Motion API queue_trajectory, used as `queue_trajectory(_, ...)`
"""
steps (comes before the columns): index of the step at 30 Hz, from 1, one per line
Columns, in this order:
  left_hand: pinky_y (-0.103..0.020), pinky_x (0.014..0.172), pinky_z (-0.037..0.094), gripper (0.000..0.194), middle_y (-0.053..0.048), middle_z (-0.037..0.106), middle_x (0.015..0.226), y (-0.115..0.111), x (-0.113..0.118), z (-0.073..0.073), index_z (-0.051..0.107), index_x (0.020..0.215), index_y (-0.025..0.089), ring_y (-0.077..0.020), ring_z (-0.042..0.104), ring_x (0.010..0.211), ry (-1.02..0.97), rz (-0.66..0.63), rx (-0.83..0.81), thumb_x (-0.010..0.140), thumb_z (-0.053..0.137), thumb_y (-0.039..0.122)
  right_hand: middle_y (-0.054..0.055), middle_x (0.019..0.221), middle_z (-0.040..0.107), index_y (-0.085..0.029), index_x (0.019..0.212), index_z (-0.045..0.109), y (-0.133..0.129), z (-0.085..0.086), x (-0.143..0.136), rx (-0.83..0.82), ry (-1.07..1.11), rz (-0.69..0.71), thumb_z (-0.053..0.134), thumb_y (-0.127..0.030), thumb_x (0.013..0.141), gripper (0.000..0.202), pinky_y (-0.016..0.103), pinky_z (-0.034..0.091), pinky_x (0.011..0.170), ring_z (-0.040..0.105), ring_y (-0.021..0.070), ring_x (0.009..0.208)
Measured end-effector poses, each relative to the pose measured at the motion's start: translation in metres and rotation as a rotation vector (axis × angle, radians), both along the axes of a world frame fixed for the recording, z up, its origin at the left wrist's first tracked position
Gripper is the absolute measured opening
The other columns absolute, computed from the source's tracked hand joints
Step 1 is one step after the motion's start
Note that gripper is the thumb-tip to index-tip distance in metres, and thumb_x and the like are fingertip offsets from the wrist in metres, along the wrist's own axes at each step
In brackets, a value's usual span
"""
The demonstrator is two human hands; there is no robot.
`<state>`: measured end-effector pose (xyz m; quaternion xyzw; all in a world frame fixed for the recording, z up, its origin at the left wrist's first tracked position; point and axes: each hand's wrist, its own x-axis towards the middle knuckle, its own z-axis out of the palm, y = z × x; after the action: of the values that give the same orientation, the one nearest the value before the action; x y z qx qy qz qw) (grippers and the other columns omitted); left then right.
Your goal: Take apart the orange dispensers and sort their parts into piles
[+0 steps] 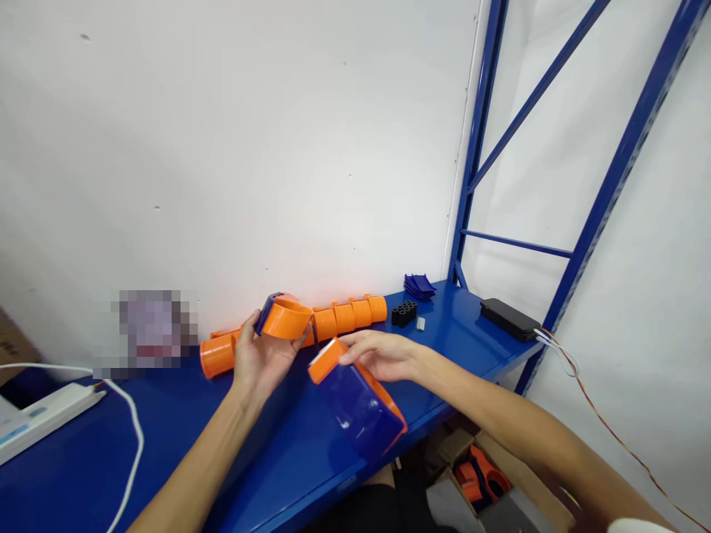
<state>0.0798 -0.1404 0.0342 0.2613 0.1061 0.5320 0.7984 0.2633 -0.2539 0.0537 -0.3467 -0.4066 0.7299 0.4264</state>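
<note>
hovering over shelf [278, 474], half-curled left hand [260, 370] holds orange ring [286, 321], right hand [383, 354] pinches blue-backed piece [362, 416]: likely light, stiff; grip by rims.

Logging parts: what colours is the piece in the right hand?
The piece is mainly orange and dark blue; head view shows it best.

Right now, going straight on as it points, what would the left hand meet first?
Probably the row of orange rings beyond it; depth is unclear, so the white wall might come first.
</note>
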Motion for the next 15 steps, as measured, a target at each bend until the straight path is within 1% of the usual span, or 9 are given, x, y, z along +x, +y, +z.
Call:
queue_trajectory(2, -0.042, 0.075, 0.064, 0.026, -0.010, 0.075, 0.106, 0.001, -0.001, 0.000, 0.068, 0.109, 0.017, -0.0241, 0.073, 0.090, 0.007, 0.002, -0.005, 0.093, 0.052, 0.032, 0.002, 0.088, 0.073, -0.013, 0.097, 0.068, -0.022, 0.008, 0.025, 0.038, -0.021, -0.094, 0.084, -0.015, 0.062, 0.038, 0.026, 0.051, 0.082, 0.069, 0.0134, 0.079)
queue_trajectory(3, -0.042, 0.074, 0.064, 0.027, -0.010, 0.075, 0.105, 0.001, -0.001, 0.001, 0.068, 0.108, 0.017, -0.0240, 0.073, 0.088, 0.014, 0.001, -0.006, 0.093, 0.052, 0.032, 0.002, 0.091, 0.074, -0.014, 0.098, 0.068, -0.033, 0.013, 0.041, 0.067, -0.054, -0.172, 0.083, -0.016, 0.063, 0.038, 0.026, 0.051, 0.083, 0.069, 0.0138, 0.081)
queue_trajectory(5, -0.040, 0.069, 0.065, 0.027, -0.010, 0.075, 0.103, -0.002, -0.001, 0.004, 0.068, 0.108, 0.016, -0.0233, 0.073, 0.084, 0.030, -0.010, -0.005, 0.093, 0.051, 0.032, 0.004, 0.098, 0.074, -0.015, 0.102, 0.068, -0.052, 0.026, 0.077, 0.130, -0.186, -0.304, 0.081, -0.021, 0.065, 0.039, 0.028, 0.052, 0.084, 0.069, 0.0158, 0.085)
queue_trajectory(7, -0.037, 0.062, 0.064, 0.028, -0.009, 0.075, 0.100, -0.006, 0.000, 0.008, 0.068, 0.108, 0.016, -0.0229, 0.073, 0.080, 0.049, -0.012, -0.008, 0.094, 0.049, 0.031, 0.007, 0.107, 0.074, -0.016, 0.106, 0.067, -0.065, 0.035, 0.115, 0.190, -0.448, -0.427, 0.078, -0.028, 0.071, 0.038, 0.030, 0.052, 0.083, 0.069, 0.0186, 0.090)
queue_trajectory(8, -0.036, 0.059, 0.063, 0.028, -0.009, 0.075, 0.098, -0.009, 0.001, 0.010, 0.068, 0.107, 0.016, -0.0230, 0.073, 0.078, 0.064, -0.012, -0.009, 0.095, 0.049, 0.031, 0.008, 0.108, 0.073, -0.016, 0.107, 0.066, -0.069, 0.038, 0.133, 0.191, -0.639, -0.506, 0.077, -0.030, 0.073, 0.038, 0.030, 0.052, 0.081, 0.068, 0.0203, 0.093)
queue_trajectory(10, -0.036, 0.057, 0.063, 0.027, -0.010, 0.075, 0.097, -0.013, 0.003, 0.012, 0.068, 0.107, 0.016, -0.0235, 0.073, 0.076, 0.101, -0.013, -0.001, 0.095, 0.048, 0.028, 0.010, 0.111, 0.072, -0.015, 0.111, 0.065, -0.070, 0.035, 0.164, 0.146, -1.164, -0.662, 0.075, -0.031, 0.077, 0.039, 0.030, 0.050, 0.079, 0.067, 0.0231, 0.097)
queue_trajectory(12, -0.037, 0.058, 0.064, 0.024, -0.009, 0.075, 0.098, -0.017, 0.005, 0.012, 0.068, 0.105, 0.016, -0.0234, 0.073, 0.076, 0.139, -0.012, 0.008, 0.094, 0.049, 0.025, 0.015, 0.116, 0.069, -0.013, 0.114, 0.064, -0.065, 0.024, 0.185, 0.054, -1.635, -0.719, 0.076, -0.027, 0.076, 0.042, 0.032, 0.048, 0.080, 0.066, 0.0280, 0.105)
queue_trajectory(13, -0.037, 0.060, 0.064, 0.022, -0.009, 0.075, 0.097, -0.018, 0.006, 0.011, 0.068, 0.103, 0.016, -0.0229, 0.073, 0.074, 0.159, -0.013, 0.009, 0.093, 0.050, 0.023, 0.018, 0.117, 0.068, -0.012, 0.114, 0.064, -0.061, 0.017, 0.192, 0.015, -1.777, -0.717, 0.076, -0.024, 0.076, 0.042, 0.033, 0.047, 0.082, 0.065, 0.0309, 0.108)
queue_trajectory(15, -0.038, 0.064, 0.064, 0.017, -0.007, 0.076, 0.091, -0.019, 0.008, 0.008, 0.067, 0.098, 0.016, -0.0219, 0.073, 0.070, 0.200, -0.014, 0.016, 0.091, 0.052, 0.020, 0.022, 0.114, 0.068, -0.009, 0.111, 0.065, -0.050, 0.002, 0.196, -0.016, -1.873, -0.694, 0.076, -0.018, 0.075, 0.039, 0.036, 0.046, 0.083, 0.065, 0.0352, 0.108)
